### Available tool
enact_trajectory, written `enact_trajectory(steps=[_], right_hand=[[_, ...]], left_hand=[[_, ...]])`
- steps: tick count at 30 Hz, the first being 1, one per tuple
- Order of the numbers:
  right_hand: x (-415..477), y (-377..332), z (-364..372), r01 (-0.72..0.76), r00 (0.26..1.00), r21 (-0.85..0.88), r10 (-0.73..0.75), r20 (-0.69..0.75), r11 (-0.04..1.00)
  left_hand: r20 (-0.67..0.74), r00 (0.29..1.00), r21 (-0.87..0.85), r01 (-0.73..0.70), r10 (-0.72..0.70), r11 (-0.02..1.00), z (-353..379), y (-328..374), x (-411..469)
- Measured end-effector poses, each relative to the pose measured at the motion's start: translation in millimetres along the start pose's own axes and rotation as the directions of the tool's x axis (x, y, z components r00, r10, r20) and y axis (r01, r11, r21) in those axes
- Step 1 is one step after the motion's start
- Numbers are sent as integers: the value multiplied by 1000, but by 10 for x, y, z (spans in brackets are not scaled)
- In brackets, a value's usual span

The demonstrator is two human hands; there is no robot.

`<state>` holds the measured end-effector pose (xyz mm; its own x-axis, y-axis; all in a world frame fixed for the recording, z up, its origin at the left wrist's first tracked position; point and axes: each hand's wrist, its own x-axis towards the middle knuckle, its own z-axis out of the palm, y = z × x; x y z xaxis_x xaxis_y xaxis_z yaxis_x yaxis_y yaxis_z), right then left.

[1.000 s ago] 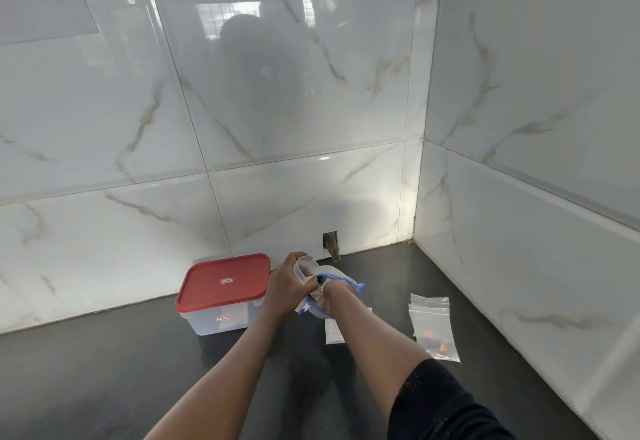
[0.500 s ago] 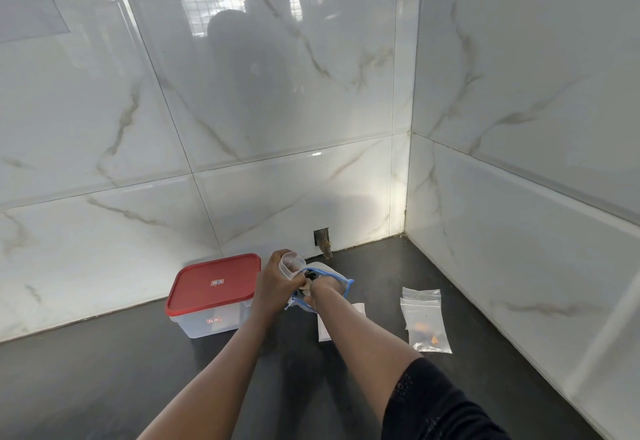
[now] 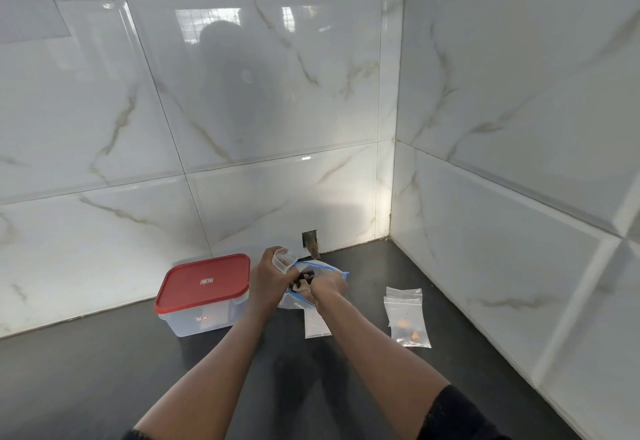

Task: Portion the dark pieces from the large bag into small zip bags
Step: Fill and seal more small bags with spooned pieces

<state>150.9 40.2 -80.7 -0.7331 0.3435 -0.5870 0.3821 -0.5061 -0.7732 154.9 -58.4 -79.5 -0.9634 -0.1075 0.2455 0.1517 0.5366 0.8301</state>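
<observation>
My right hand [image 3: 327, 289]: fingertips sunk in the mouth of the large bag [image 3: 327, 268], hidden; whether they pinch any dark pieces [image 3: 304, 278], I cannot tell. My left hand [image 3: 268, 282] covers most of the small zip bag [image 3: 284, 259]; only its open top shows. Flat clear packet [image 3: 315, 325] near the back edge of the countertop [image 3: 104, 387]: far end under my right wrist. Red-lidded container [image 3: 204, 283]: labels too small to read. Both my arms are cut off at the view's bottom edge.
</observation>
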Motion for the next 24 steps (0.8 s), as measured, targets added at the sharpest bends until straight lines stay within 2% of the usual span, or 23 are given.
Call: enact_trajectory(steps=[4,8,14,21,24], right_hand=[[47,41,-60,25,998,-41,-28,-54,999],[35,62,-103,-74,994,86,80,-73,994],[-8,-49,-53,-93,991,159,107,-85,983],[99,24,82,10,994,162,8,-109,987],[153,78,82,42,991,61,-34,-133,997]], left_hand=[[45,999,23,-16,15,1000,22,64,-68],[82,996,16,-25,24,1000,52,53,-102],[100,994,1,-44,43,999,30,42,-49],[106,993,16,-46,44,999,22,62,0],[106,994,8,-37,36,999,47,69,22]])
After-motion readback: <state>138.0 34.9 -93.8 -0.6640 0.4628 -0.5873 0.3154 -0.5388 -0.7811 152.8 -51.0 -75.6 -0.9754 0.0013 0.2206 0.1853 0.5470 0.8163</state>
